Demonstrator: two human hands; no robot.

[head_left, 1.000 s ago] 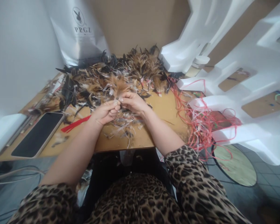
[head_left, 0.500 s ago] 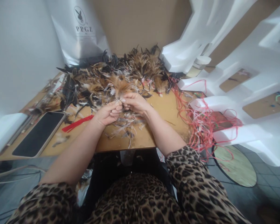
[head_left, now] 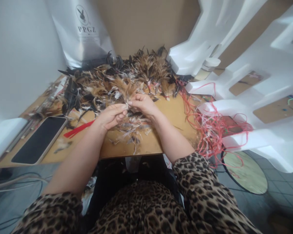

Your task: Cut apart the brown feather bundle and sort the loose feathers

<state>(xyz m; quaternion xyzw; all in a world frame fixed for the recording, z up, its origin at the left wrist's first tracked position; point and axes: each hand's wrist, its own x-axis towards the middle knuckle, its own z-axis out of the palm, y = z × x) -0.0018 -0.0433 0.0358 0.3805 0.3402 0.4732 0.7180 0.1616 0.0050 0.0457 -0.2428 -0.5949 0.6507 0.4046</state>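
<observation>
My left hand (head_left: 111, 116) and my right hand (head_left: 143, 104) meet at the middle of a small wooden table (head_left: 171, 113). Both pinch the base of a small tuft of brown feathers (head_left: 126, 88) that fans up and away from my fingertips. Behind the tuft lies a big heap of brown, black and white feathers (head_left: 97, 83), some bound in bundles. Loose pale feather scraps (head_left: 134, 128) lie on the table under my wrists.
A black phone (head_left: 40, 139) lies at the table's left front, a red strip (head_left: 78, 129) beside it. Tangled red and white strings (head_left: 210, 126) spill over the right edge. A silver bag (head_left: 81, 32) stands behind; white foam pieces (head_left: 246, 52) crowd the right.
Both hands have shifted slightly up and away, keeping their pinch on the feather tuft. Everything else on the table has stayed put.
</observation>
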